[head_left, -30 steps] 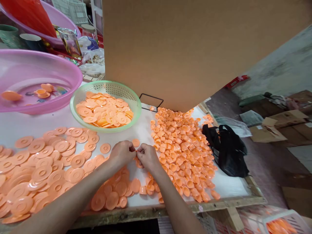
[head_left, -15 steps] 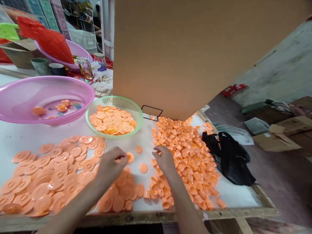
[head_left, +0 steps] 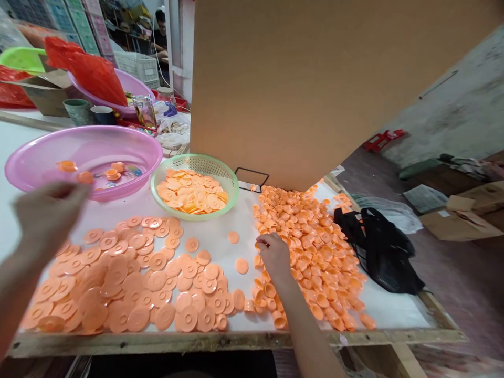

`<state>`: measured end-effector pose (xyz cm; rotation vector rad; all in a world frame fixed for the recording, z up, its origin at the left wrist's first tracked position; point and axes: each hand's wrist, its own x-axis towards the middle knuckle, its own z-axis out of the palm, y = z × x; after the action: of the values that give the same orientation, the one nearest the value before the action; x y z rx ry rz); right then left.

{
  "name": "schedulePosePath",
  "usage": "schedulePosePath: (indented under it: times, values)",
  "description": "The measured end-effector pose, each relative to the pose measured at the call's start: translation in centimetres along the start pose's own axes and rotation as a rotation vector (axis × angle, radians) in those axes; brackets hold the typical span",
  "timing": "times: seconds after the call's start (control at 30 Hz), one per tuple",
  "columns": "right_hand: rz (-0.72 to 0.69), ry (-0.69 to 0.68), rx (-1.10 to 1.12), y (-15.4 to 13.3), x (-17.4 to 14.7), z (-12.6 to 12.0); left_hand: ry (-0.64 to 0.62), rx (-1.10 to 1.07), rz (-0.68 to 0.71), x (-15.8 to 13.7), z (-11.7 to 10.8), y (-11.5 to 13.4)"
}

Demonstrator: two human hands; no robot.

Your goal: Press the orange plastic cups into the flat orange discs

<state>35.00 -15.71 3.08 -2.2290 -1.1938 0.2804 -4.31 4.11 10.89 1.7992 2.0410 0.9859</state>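
Note:
My left hand (head_left: 51, 218), smeared by motion, hovers at the near rim of the pink basin (head_left: 23, 178); its fingers are too blurred to read. Inside the basin are several orange pieces, among them a capped disc (head_left: 66, 166) close above the hand. My right hand (head_left: 274, 257) has its fingers curled together at the left edge of a heap of small orange cups (head_left: 315, 252); what they pinch, if anything, is hidden. Flat orange discs (head_left: 137, 283) with ring marks spread over the table's left side. Two loose discs (head_left: 241, 265) lie between the heaps.
A green strainer basket (head_left: 235, 191) full of orange discs stands behind the spread. A large cardboard sheet (head_left: 299, 94) rises at the back. On the right lies a black bag (head_left: 381, 252). Cups (head_left: 77, 111) and a red plastic bag (head_left: 90, 71) stand far left. Another person (head_left: 159, 39) sits beyond.
My left hand has moved left from the discs to the pink basin, and another orange piece shows there. My right hand stays beside the cup heap. The view has shifted slightly left.

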Motion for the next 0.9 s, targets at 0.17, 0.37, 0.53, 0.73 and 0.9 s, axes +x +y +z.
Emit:
schedulePosePath:
  times: [0.17,0.37,0.53,0.73,0.9]
  values:
    - [0.097,-0.202,0.319,-3.6,0.0,3.1,-0.656,-0.058,0.533,-10.7,9.6,3.1]
    - [0.108,-0.322,0.346,-5.8,0.5,4.9,-0.756,-0.06,0.607,-13.5,14.6,7.1]
    - [0.11,-0.356,0.279,-5.2,0.8,5.6,-0.795,-0.125,0.555,-14.8,15.6,8.1]
    - [0.048,-0.356,0.164,-6.0,1.2,6.3,-0.858,-0.18,0.481,-14.0,15.6,8.0]
    - [-0.024,-0.383,0.106,-6.5,1.8,5.9,-0.937,-0.198,0.333,-12.5,15.0,9.0]
